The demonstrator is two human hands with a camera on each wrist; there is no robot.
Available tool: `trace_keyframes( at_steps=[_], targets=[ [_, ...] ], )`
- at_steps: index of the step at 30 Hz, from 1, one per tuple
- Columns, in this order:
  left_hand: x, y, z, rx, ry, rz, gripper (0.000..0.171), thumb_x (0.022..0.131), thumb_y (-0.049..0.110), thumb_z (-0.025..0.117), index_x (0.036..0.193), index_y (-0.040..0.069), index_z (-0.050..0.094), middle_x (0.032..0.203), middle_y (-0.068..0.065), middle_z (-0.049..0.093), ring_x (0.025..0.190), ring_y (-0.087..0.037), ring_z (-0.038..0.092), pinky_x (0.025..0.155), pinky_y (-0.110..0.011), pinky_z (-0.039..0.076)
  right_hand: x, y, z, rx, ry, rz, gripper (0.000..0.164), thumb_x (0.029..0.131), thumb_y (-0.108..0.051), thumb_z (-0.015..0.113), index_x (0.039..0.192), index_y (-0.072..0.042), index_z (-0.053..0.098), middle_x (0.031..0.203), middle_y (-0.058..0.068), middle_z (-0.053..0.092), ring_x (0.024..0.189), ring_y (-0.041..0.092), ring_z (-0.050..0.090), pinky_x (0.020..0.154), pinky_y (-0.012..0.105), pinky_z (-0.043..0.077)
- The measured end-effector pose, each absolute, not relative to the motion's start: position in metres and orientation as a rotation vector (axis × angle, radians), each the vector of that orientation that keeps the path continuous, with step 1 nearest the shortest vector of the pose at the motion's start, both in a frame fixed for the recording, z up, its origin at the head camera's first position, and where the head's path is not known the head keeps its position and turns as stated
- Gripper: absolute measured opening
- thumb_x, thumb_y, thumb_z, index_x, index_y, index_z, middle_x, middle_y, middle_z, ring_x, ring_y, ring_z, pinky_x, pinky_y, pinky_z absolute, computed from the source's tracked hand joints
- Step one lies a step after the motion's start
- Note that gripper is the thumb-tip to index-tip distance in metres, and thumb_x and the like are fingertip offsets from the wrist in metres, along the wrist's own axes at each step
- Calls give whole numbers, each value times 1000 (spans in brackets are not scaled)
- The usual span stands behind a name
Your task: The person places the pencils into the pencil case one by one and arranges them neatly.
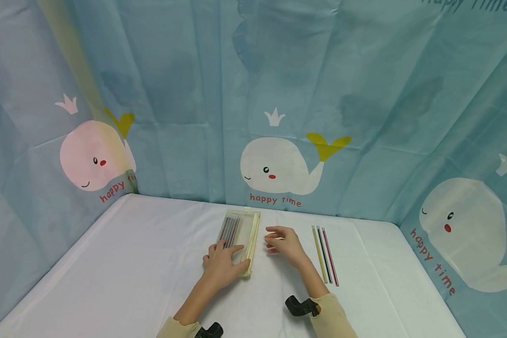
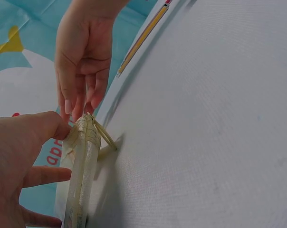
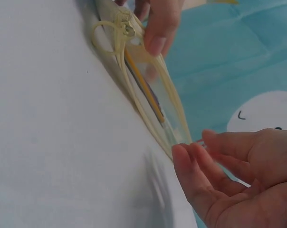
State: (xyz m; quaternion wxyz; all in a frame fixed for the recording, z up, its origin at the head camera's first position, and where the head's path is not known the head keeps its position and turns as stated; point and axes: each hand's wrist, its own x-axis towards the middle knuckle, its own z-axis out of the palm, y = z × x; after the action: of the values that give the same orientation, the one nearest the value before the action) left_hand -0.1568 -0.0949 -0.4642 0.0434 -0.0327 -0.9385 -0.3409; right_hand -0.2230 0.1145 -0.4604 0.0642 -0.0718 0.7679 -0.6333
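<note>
A clear zip pouch (image 1: 246, 230) with cream edging lies on the table, several pencils (image 1: 229, 229) visible inside it. Across its near half my left hand (image 1: 221, 267) rests with fingers spread, the thumb at the zip edge. Just right of the pouch, my right hand (image 1: 288, 246) hovers with loosely bent fingers, holding nothing visible. The right wrist view shows the zipped side gaping, a yellow pencil (image 3: 144, 86) within and a zip pull (image 3: 129, 31) at the end near the left hand. Right of the right hand lie a yellow (image 1: 319, 253), a dark (image 1: 324, 253) and a red pencil (image 1: 331, 256).
A white cloth covers the table (image 1: 131, 258). Beyond its back edge hangs a blue curtain (image 1: 173, 155) printed with whales. Black wrist devices (image 1: 300, 306) sit at both cuffs.
</note>
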Motion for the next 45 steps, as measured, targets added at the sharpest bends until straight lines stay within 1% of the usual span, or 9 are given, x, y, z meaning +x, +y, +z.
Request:
trace_keyframes(
  at_steps=[6, 10, 16, 21, 25, 29, 33, 37, 45],
  targets=[
    [-156, -95, -465, -96, -2865, -1055, 53, 87, 41, 72, 130, 11, 76, 148, -35, 48, 133, -59, 40, 95, -77, 32, -220, 126, -459, -254, 2333, -1887, 39, 99, 3, 66, 135, 16, 60, 113, 33, 71, 88, 35, 76, 72, 38, 64],
    [-156, -96, -465, -91, -2873, -1059, 53, 87, 42, 72, 131, 12, 76, 149, -34, 47, 135, -59, 39, 96, -76, 32, -219, 135, -459, -274, 2361, -1855, 39, 100, 0, 66, 137, 15, 60, 114, 33, 71, 89, 36, 76, 73, 39, 64],
    [-156, -95, -463, -105, -2870, -1081, 53, 88, 42, 71, 131, 12, 76, 150, -35, 46, 136, -59, 38, 96, -76, 31, -218, 148, -455, -249, 2428, -1836, 40, 100, -1, 66, 137, 13, 61, 115, 32, 72, 91, 39, 75, 72, 41, 63],
    [-156, -95, -464, -108, -2867, -1084, 53, 88, 42, 71, 131, 12, 76, 150, -36, 46, 137, -60, 38, 96, -76, 31, -217, 155, -451, -193, 2494, -1832, 38, 98, 0, 68, 134, 12, 64, 111, 26, 74, 89, 39, 75, 71, 42, 64],
    [-157, -95, -464, -106, -2868, -1077, 52, 88, 41, 72, 131, 12, 76, 150, -36, 47, 137, -60, 38, 96, -76, 31, -218, 161, -449, -170, 2547, -1809, 38, 99, 1, 67, 134, 14, 62, 112, 29, 73, 91, 42, 75, 73, 46, 64],
    [-156, -96, -462, -107, -2872, -1075, 53, 88, 42, 72, 131, 12, 76, 150, -36, 46, 136, -61, 38, 96, -77, 31, -218, 170, -447, -138, 2580, -1778, 39, 99, 0, 67, 136, 13, 62, 116, 29, 72, 95, 43, 74, 75, 44, 64],
    [-156, -96, -460, -109, -2878, -1077, 53, 88, 43, 73, 132, 13, 75, 151, -36, 45, 137, -61, 37, 96, -77, 31, -219, 179, -445, -121, 2606, -1763, 41, 98, -1, 70, 137, 10, 63, 117, 26, 73, 95, 40, 75, 73, 38, 63],
    [-156, -97, -461, -115, -2880, -1065, 52, 88, 43, 74, 131, 13, 76, 150, -36, 46, 136, -61, 38, 95, -77, 31, -218, 185, -444, -128, 2634, -1737, 43, 98, -1, 70, 138, 10, 62, 119, 29, 72, 95, 41, 75, 74, 39, 64],
    [-156, -97, -461, -116, -2880, -1067, 52, 88, 43, 73, 131, 13, 75, 150, -36, 46, 137, -61, 38, 96, -77, 32, -220, 198, -444, -96, 2716, -1668, 42, 98, -1, 69, 138, 9, 62, 122, 30, 70, 98, 41, 74, 75, 39, 63]
  ],
)
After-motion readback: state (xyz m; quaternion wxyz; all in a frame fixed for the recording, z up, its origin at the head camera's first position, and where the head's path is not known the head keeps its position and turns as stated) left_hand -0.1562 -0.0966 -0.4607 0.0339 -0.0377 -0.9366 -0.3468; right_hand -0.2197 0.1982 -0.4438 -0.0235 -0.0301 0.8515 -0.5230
